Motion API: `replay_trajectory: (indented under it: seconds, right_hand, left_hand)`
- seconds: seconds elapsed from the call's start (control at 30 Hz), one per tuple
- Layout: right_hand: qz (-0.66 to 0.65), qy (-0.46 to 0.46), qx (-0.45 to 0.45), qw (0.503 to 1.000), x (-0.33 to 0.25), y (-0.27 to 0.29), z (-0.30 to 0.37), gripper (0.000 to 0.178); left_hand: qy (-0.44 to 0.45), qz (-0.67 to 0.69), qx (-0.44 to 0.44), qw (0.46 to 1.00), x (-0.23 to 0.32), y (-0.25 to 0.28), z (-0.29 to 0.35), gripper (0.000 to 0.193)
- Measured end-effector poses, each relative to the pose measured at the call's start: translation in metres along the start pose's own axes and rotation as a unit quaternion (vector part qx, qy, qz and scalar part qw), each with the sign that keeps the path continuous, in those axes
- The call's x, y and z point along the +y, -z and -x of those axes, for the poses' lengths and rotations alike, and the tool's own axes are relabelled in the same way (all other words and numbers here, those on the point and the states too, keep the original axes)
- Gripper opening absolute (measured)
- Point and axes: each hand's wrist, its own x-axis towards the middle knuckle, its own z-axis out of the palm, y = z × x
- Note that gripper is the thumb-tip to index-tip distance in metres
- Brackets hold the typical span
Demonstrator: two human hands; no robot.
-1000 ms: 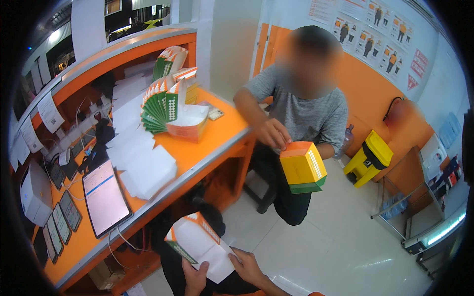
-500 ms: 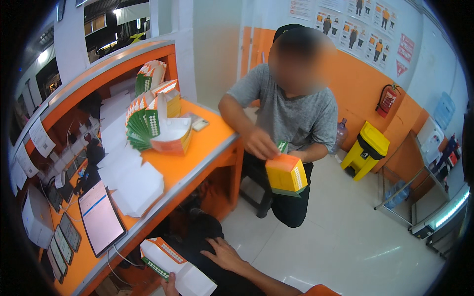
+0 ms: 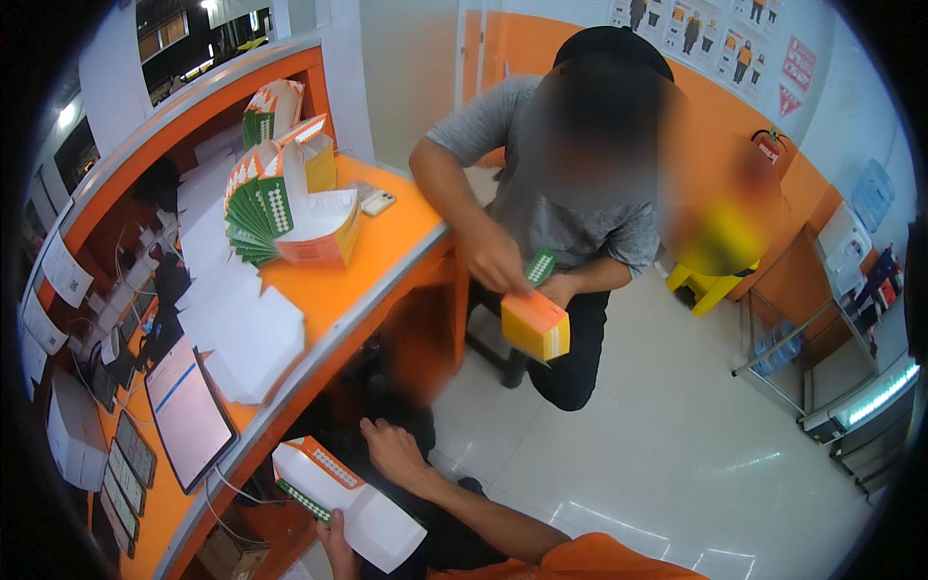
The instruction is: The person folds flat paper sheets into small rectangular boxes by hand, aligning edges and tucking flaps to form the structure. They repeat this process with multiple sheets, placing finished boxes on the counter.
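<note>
My left hand [image 3: 337, 547] grips the lower edge of an open paper food box [image 3: 377, 522], white inside with orange and green printed flaps. My right hand [image 3: 394, 452] is over my dark-trousered leg, apart from the box, its fingers loosely bent and holding nothing. Across from me a seated person in a grey shirt and dark cap holds a yellow and orange box [image 3: 535, 325] in both hands, with a green flap [image 3: 540, 267] standing up from it.
To my left is an orange counter [image 3: 391, 217] bearing nested printed boxes [image 3: 259, 208], flat white card sheets [image 3: 256, 343], a tablet [image 3: 189, 411] and several phones [image 3: 126, 474]. A white cable [image 3: 232, 495] hangs off its edge. A yellow bin [image 3: 701, 285] stands behind the person.
My right hand has shifted up and left over my leg, its fingers less spread. The other person leans further forward, their box now tilted differently. My view has shifted; my left hand keeps its box.
</note>
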Motion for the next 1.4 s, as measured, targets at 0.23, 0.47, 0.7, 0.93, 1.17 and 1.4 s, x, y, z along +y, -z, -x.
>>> replay_trajectory:
  seconds: [0.23,0.47,0.7,0.93,1.17,1.4]
  right_hand:
    - [0.002,0.074,-0.014,0.997,0.006,0.006,0.012,0.014]
    - [-0.132,0.075,-0.006,0.988,0.019,0.016,0.106,0.018]
    - [-0.329,-0.073,-0.023,0.941,0.019,0.050,0.137,0.017]
    - [-0.109,-0.046,0.023,0.993,-0.010,0.091,0.082,0.014]
    - [-0.044,0.152,0.312,0.937,0.022,0.221,-0.101,0.031]
    - [-0.164,0.271,0.194,0.928,-0.008,0.274,-0.312,0.035]
  left_hand:
    - [-0.029,-0.061,-0.015,0.998,0.010,-0.003,0.007,0.033]
    - [-0.085,-0.087,-0.051,0.991,0.017,-0.015,0.016,0.024]
    - [-0.151,-0.217,-0.068,0.962,0.023,-0.035,0.021,0.015]
    - [-0.261,-0.286,-0.212,0.897,0.105,-0.083,0.012,0.030]
    - [-0.504,-0.410,-0.101,0.754,0.261,-0.131,-0.083,0.053]
    - [-0.605,-0.504,0.052,0.615,0.354,-0.255,-0.212,0.069]
